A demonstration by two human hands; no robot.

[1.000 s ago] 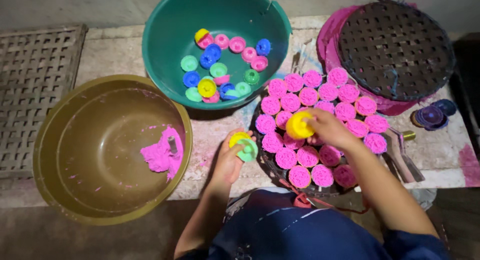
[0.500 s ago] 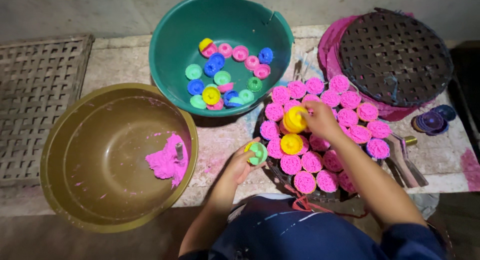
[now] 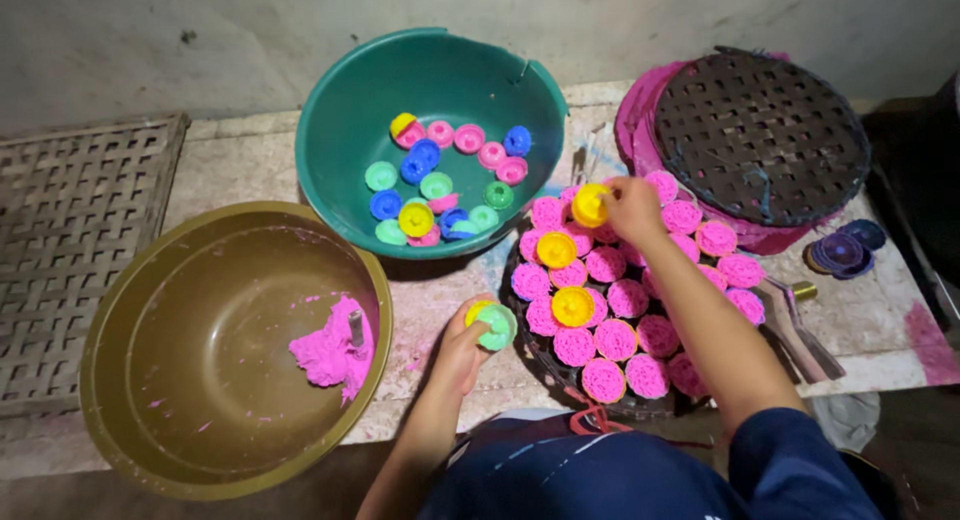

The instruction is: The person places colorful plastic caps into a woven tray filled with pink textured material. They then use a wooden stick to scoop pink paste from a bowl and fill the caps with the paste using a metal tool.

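My right hand (image 3: 634, 208) grips a yellow round mould (image 3: 590, 204) at the far edge of a dark woven tray (image 3: 530, 330) covered with several pink patterned cakes (image 3: 628, 298). Two more yellow moulds (image 3: 556, 249) sit upside down among the cakes. My left hand (image 3: 462, 348) is at the tray's left side, closed on a small stack of green and yellow moulds (image 3: 493, 325).
A teal basin (image 3: 340, 130) behind holds several coloured moulds. A brown basin (image 3: 120, 380) at left holds pink dough (image 3: 330, 352). A second woven tray (image 3: 760, 135) lies on a pink bowl at right, beside purple moulds (image 3: 840, 252) and metal tongs (image 3: 800, 325). A woven mat (image 3: 60, 230) lies far left.
My right hand moved from the tray's middle to its far edge with a yellow mould, leaving two yellow moulds on the cakes. My left hand stayed by the tray's left side, holding its moulds.
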